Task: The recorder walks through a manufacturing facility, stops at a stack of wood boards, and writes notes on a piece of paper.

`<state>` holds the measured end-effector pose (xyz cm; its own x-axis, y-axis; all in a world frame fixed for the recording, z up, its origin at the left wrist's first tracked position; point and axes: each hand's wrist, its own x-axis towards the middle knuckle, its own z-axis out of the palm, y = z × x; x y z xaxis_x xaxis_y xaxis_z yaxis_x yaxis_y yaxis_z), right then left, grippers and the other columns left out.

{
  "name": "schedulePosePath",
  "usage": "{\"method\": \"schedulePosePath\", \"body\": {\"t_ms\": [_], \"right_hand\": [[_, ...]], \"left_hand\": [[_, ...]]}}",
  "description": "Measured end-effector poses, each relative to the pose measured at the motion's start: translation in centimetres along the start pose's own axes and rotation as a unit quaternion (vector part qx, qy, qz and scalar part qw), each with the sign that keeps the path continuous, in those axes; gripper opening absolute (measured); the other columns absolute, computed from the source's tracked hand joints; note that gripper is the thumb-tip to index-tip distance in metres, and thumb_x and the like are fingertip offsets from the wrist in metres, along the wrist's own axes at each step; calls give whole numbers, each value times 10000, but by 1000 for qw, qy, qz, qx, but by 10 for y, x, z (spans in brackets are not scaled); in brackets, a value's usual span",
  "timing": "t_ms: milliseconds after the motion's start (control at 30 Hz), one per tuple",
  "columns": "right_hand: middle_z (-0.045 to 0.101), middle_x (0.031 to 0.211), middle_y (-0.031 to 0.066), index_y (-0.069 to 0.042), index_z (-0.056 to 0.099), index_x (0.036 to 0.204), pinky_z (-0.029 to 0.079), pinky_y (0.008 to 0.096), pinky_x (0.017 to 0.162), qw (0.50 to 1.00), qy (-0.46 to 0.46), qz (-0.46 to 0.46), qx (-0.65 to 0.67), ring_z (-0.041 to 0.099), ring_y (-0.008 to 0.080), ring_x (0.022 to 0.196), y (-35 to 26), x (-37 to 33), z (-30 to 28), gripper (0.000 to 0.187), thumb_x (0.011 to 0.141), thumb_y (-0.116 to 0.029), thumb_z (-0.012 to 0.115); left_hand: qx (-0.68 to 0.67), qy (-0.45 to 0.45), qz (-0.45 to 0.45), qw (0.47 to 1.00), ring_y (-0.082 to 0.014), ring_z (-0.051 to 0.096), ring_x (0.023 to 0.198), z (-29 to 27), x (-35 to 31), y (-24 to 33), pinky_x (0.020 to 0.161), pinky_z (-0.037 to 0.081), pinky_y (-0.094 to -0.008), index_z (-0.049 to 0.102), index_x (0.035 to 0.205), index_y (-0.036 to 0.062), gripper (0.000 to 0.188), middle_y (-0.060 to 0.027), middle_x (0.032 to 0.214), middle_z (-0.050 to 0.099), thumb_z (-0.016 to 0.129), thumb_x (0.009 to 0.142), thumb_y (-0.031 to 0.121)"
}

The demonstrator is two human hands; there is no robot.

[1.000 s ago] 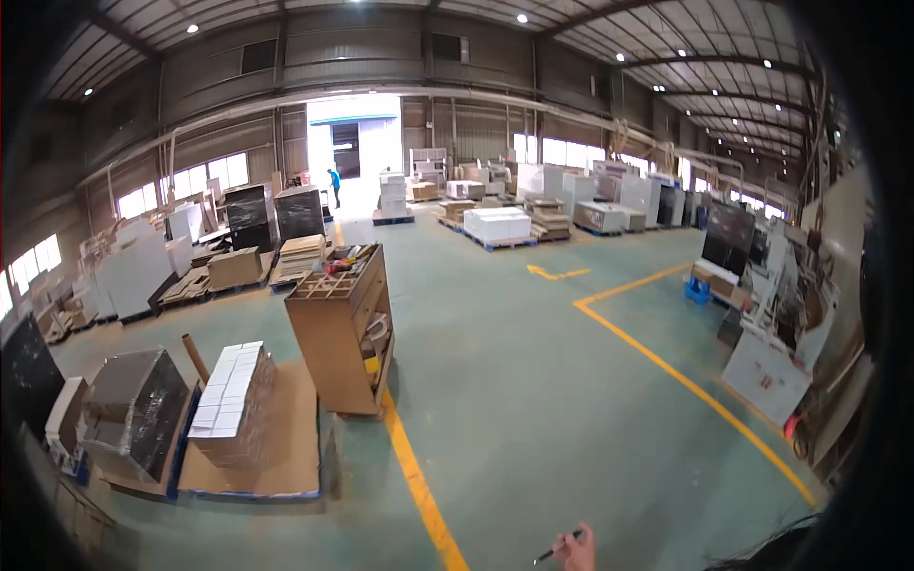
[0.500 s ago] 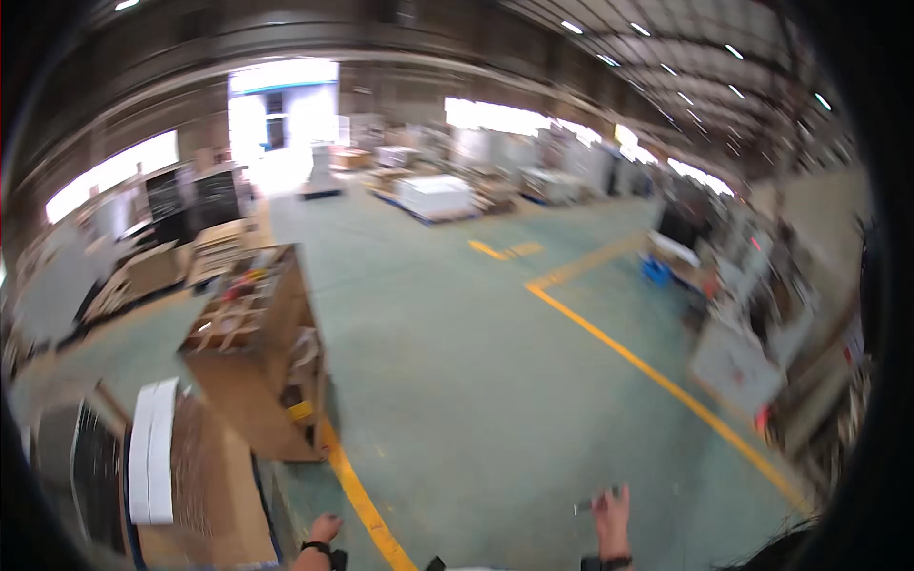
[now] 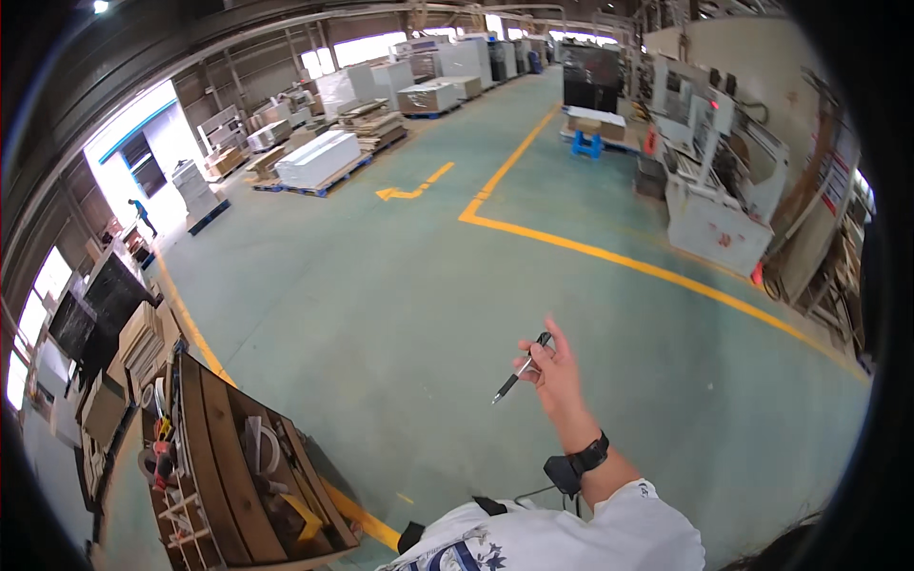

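In front of me at the lower centre, my right hand is closed on a pen, its index finger stretched forward. The pen is black and silver, and its tip points down to the left. A black wristband with a small black box is strapped around the right wrist. My left hand is out of view. Close by at the lower left stands a brown wooden cart, with tape rolls and tools in its open compartments.
Green floor with yellow lines spreads ahead. Pallets with white stacked panels stand at the far left. A white machine is on the right, near a blue stool. Wrapped black stacks line the left, and a person bends by the doorway.
My view has swung right and tilted. My right hand has risen towards the middle with the pen. My left hand has left the picture. The cart now sits lower in view.
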<state>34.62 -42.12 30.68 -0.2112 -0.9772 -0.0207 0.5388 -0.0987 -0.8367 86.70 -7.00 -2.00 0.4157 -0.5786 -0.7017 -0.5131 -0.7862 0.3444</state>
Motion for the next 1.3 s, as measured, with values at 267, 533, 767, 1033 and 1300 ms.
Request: {"method": "schedulePosePath", "body": {"t_ms": [267, 533, 767, 1033, 1300], "right_hand": [[628, 806, 90, -116, 544, 877, 428, 250, 471, 979, -29, 195, 46, 540, 133, 608, 179, 198, 128, 266, 943, -353, 444], [605, 777, 92, -119, 525, 841, 394, 214, 408, 965, 81, 203, 142, 478, 116, 493, 244, 379, 179, 228, 930, -324, 483], [511, 642, 6, -117, 524, 814, 472, 240, 502, 961, 249, 45, 115, 501, 114, 518, 316, 544, 137, 223, 884, -326, 556], [542, 742, 53, -77, 510, 933, 472, 294, 610, 960, 230, 151, 52, 523, 171, 610, 446, 794, 223, 252, 912, -328, 494], [572, 842, 99, -36, 496, 1051, 471, 348, 719, 956, 20, 288, 55, 544, 227, 702, 637, 1003, 444, 320, 941, -329, 432]], "left_hand": [[-102, 32, -55, 993, -259, 633, 840, -62, 138, 38, 745, 495, -349, 608, 1041, 0, 361, -152, 890, 660, 617, 785, 255], [-251, 247, 246, 903, -288, 628, 883, -270, 356, 256, 767, 497, -367, 620, 1036, 16, 379, -160, 918, 659, 622, 761, 278], [-136, 181, 119, 967, -297, 597, 980, -392, 554, 475, 862, 463, -379, 597, 1115, 56, 462, -150, 1022, 642, 605, 765, 357], [-37, -37, -110, 993, -206, 629, 739, -433, 652, 435, 665, 495, -342, 640, 1021, 39, 421, -102, 807, 667, 623, 776, 381], [-415, 331, -302, 792, -198, 647, 629, -511, 677, 356, 543, 499, -347, 654, 918, 23, 311, -85, 765, 671, 612, 796, 305]]}}
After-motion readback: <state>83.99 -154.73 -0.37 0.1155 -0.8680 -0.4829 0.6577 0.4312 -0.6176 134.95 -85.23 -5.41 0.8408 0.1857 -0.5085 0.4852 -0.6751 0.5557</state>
